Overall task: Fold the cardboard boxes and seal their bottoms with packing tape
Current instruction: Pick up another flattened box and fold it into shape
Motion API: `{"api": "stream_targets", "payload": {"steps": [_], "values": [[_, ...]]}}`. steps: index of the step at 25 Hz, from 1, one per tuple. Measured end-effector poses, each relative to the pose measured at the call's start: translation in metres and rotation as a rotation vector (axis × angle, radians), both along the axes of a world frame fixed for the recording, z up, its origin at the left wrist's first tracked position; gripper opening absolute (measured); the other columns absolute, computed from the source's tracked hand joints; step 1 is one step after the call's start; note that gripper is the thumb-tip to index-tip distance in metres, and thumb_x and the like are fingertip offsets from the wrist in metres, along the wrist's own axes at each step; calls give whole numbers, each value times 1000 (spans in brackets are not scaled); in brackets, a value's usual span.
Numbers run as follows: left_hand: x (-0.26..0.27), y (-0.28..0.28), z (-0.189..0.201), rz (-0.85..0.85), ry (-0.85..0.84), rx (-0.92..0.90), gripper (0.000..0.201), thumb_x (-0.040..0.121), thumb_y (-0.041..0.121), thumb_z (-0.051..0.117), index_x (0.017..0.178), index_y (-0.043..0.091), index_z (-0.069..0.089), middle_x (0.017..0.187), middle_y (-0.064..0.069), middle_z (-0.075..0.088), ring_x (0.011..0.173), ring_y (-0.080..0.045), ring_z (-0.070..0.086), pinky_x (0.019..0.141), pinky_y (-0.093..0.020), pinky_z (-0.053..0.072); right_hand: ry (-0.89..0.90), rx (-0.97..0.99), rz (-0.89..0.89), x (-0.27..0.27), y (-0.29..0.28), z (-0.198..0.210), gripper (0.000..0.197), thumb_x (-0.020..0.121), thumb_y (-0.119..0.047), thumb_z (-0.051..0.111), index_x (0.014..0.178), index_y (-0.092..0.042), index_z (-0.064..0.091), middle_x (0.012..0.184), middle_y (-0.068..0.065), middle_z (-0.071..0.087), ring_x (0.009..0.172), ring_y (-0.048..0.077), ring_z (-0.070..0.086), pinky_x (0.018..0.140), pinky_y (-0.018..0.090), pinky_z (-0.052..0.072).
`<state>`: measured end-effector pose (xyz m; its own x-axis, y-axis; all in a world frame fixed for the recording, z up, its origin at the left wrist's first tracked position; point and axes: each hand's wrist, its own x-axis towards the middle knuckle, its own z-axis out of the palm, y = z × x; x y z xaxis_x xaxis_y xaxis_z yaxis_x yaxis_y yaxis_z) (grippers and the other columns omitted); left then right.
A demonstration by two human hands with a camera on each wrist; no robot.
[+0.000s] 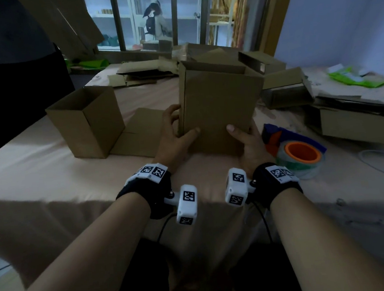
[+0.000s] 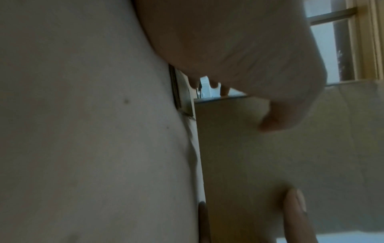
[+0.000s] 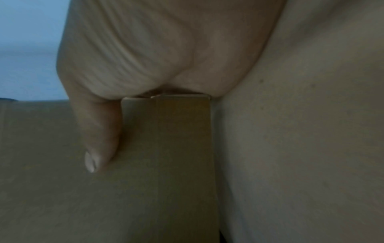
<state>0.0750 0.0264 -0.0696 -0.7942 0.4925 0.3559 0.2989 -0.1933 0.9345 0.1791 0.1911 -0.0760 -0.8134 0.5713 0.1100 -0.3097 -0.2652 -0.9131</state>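
A tall brown cardboard box (image 1: 220,106) stands upright on the bed sheet (image 1: 50,170) in the middle of the head view, its top open. My left hand (image 1: 180,125) grips its lower left edge, thumb on the near face and fingers round the left side. My right hand (image 1: 246,136) grips the lower right edge the same way, fingers hidden behind the box. The left wrist view shows the box face (image 2: 270,164) with a thumb (image 2: 295,213) on it. In the right wrist view the thumb (image 3: 97,139) presses the box face (image 3: 145,180). A tape dispenser (image 1: 299,155) with an orange core lies just right of my right hand.
A second open box (image 1: 85,121) stands to the left, on a flat cardboard sheet (image 1: 139,131). More boxes and flattened cardboard (image 1: 285,89) are piled behind and to the right. A person in dark clothes (image 1: 15,67) stands at the far left. A window (image 1: 153,17) is behind.
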Motion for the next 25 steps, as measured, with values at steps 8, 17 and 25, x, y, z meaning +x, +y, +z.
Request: {"api": "stream_targets", "payload": {"steps": [8, 17, 25], "values": [[2, 21, 12, 12, -35, -61, 96, 67, 48, 87, 135, 39, 19, 133, 2, 48, 118, -13, 59, 90, -35, 58, -35, 20, -10, 9, -5, 5, 51, 77, -22, 79, 121, -40, 60, 121, 0, 69, 113, 28, 64, 94, 55, 51], [-18, 23, 67, 4, 6, -151, 93, 68, 54, 83, 136, 41, 21, 125, 4, 49, 107, -8, 57, 74, -22, 57, -95, 44, -50, 6, -3, 6, 49, 70, -39, 84, 114, -43, 62, 119, -4, 70, 113, 25, 65, 97, 54, 50], [-31, 29, 88, -26, 46, 3, 86, 78, 38, 81, 148, 37, 31, 143, 4, 40, 115, -3, 52, 83, -17, 55, -146, 83, -28, 11, -8, 11, 25, 83, -19, 75, 104, -29, 66, 103, -4, 74, 100, 20, 68, 86, 37, 54]]}}
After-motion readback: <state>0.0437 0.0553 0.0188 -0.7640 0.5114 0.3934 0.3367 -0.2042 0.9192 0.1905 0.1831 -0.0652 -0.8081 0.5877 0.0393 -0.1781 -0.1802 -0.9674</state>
